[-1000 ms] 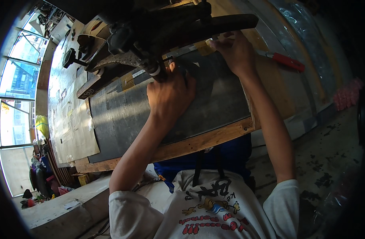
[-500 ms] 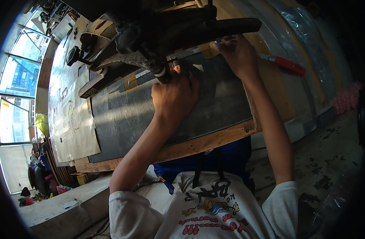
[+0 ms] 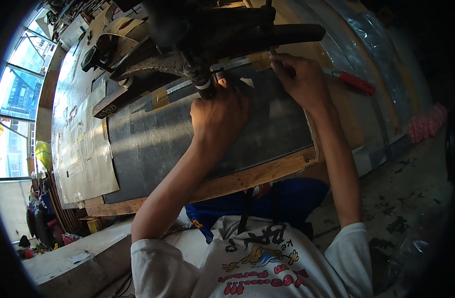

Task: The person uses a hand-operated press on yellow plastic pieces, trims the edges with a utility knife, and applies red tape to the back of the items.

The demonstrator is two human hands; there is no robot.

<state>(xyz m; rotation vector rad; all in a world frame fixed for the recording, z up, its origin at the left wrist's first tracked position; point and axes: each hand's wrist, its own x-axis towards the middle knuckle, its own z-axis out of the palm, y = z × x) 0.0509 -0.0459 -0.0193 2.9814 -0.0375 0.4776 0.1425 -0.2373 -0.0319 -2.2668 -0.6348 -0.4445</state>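
Note:
My left hand point(image 3: 220, 116) rests on a dark grey board point(image 3: 155, 154), its fingers curled beneath the dark metal arm of a machine point(image 3: 158, 72). A short post with a white ring point(image 3: 203, 84) stands right against its knuckles. What these fingers hold, if anything, is hidden in shadow. My right hand point(image 3: 304, 82) is at the board's far right corner, thumb and fingers pinched at a small pale piece too small to name. Just left of those fingertips lies a patch of brown tape point(image 3: 260, 61), along a metal strip point(image 3: 232, 64) at the board's far edge.
A red-handled cutter point(image 3: 356, 83) lies right of my right hand. Pale sheets point(image 3: 83, 164) cover the board's left side. A wooden edge point(image 3: 257, 176) runs along the front. Overhead, a dark bar point(image 3: 292, 34) reaches across to the right. Clear plastic sheeting point(image 3: 371, 49) lies far right.
My right hand has drawn back slightly toward me from under the dark bar, its fingers now curled more downward. My left hand stays in place beside the post. The view has shifted a little.

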